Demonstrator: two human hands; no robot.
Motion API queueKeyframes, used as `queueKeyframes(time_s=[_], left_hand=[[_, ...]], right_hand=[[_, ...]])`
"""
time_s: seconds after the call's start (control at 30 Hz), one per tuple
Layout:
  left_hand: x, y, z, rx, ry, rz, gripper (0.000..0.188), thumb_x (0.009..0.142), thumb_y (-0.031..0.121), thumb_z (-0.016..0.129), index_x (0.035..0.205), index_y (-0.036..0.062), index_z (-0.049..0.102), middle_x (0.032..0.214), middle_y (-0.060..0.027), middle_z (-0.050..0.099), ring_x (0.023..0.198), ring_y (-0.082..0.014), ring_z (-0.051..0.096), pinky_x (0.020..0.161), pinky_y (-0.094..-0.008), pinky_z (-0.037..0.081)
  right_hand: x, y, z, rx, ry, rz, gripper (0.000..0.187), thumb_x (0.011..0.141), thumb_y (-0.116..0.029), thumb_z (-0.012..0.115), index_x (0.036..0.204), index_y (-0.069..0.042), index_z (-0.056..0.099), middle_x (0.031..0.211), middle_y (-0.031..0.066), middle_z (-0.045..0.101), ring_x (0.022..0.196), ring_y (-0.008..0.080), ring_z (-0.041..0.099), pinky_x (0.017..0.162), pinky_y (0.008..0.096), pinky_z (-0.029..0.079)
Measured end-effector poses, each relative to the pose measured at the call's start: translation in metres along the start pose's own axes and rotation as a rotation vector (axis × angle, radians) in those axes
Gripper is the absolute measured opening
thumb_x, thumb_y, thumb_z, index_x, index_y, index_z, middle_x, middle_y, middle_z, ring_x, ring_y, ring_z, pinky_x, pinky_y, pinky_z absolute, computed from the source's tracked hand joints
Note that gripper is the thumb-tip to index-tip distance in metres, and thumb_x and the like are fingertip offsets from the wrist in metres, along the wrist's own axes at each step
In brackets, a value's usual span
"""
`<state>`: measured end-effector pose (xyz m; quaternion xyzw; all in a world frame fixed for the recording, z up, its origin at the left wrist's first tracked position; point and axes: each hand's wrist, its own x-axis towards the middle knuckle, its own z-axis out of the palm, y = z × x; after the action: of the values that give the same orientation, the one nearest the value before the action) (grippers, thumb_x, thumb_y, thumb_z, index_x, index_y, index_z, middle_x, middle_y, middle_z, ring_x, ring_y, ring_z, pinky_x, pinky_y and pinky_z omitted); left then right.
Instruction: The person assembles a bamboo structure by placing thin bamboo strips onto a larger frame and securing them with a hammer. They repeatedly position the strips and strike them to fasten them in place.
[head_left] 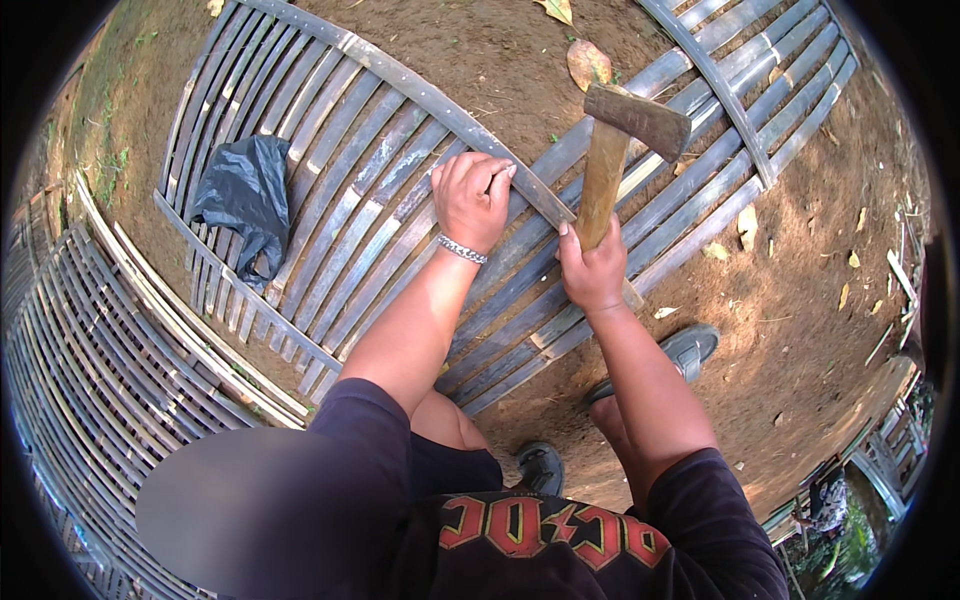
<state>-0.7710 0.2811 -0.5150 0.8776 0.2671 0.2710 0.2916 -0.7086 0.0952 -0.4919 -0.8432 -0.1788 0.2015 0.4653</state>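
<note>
My right hand [597, 268] is wrapped round the wooden handle of a hatchet [604, 180]. The hatchet stands upright from my fist, its worn metal head at the far end and the blade toward the right. My left hand [470, 203], with a chain bracelet at the wrist, is closed in a pinch beside the long rail [420, 96] of a slatted bamboo panel [345, 200]. Whatever the left fingers hold, if anything, is too small or hidden to make out. Slats of a second bamboo panel [735, 85] run under the rail near both hands.
A black plastic bag [245, 195] lies on the panel's left part. More slatted panels [100, 350] lie at the far left beside long pale strips [190, 310]. Dry leaves [588, 64] dot the brown soil. My sandalled feet [690, 350] stand close to the slats.
</note>
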Motion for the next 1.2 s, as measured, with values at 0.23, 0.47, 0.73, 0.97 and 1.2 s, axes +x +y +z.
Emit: queueKeyframes(time_s=[0.23,0.47,0.73,0.97,1.2], left_hand=[[0.001,0.0,0.0,-0.004,0.009,-0.014,0.008,0.086,0.017,0.079,0.089,0.0121,0.075,0.09,-0.0016,0.071,0.091,-0.0221,0.066,0.084,-0.039,0.044],[0.001,0.002,-0.001,-0.011,0.011,-0.046,0.009,0.086,0.02,0.079,0.086,0.0119,0.076,0.088,-0.0012,0.071,0.09,-0.0211,0.066,0.084,-0.0385,0.044],[0.001,0.001,0.002,-0.01,0.017,-0.056,0.008,0.086,0.02,0.079,0.086,0.0126,0.076,0.087,-0.001,0.071,0.089,-0.021,0.066,0.083,-0.0387,0.045],[0.002,0.002,0.001,0.008,0.009,-0.08,0.009,0.085,0.021,0.08,0.085,0.0134,0.076,0.086,-0.0011,0.069,0.088,-0.0217,0.066,0.083,-0.0389,0.044],[0.001,0.001,0.002,0.002,0.004,-0.086,0.009,0.083,0.02,0.08,0.082,0.0132,0.075,0.087,-0.001,0.069,0.088,-0.022,0.066,0.083,-0.0392,0.044]], right_hand=[[0.0,-0.001,-0.001,-0.008,-0.001,0.001,0.034,0.091,-0.019,0.074,0.111,0.0,0.054,0.083,0.0224,0.068,0.077,0.0478,0.068,0.065,0.048,0.053],[-0.001,0.001,0.0,-0.029,0.0,-0.014,0.034,0.091,-0.019,0.074,0.111,0.0,0.054,0.082,0.0218,0.068,0.075,0.0477,0.067,0.065,0.049,0.053],[-0.002,0.003,0.001,-0.01,-0.008,0.029,0.035,0.091,-0.019,0.074,0.112,0.001,0.054,0.082,0.0218,0.067,0.077,0.048,0.066,0.066,0.0505,0.052],[-0.001,0.001,0.0,-0.005,-0.015,0.035,0.035,0.091,-0.018,0.073,0.114,0.001,0.054,0.087,0.0224,0.067,0.077,0.048,0.065,0.067,0.0502,0.052],[0.001,-0.01,-0.004,0.015,-0.031,0.078,0.032,0.093,-0.017,0.072,0.114,0.0,0.055,0.078,0.0169,0.068,0.073,0.0416,0.068,0.066,0.0469,0.052]])
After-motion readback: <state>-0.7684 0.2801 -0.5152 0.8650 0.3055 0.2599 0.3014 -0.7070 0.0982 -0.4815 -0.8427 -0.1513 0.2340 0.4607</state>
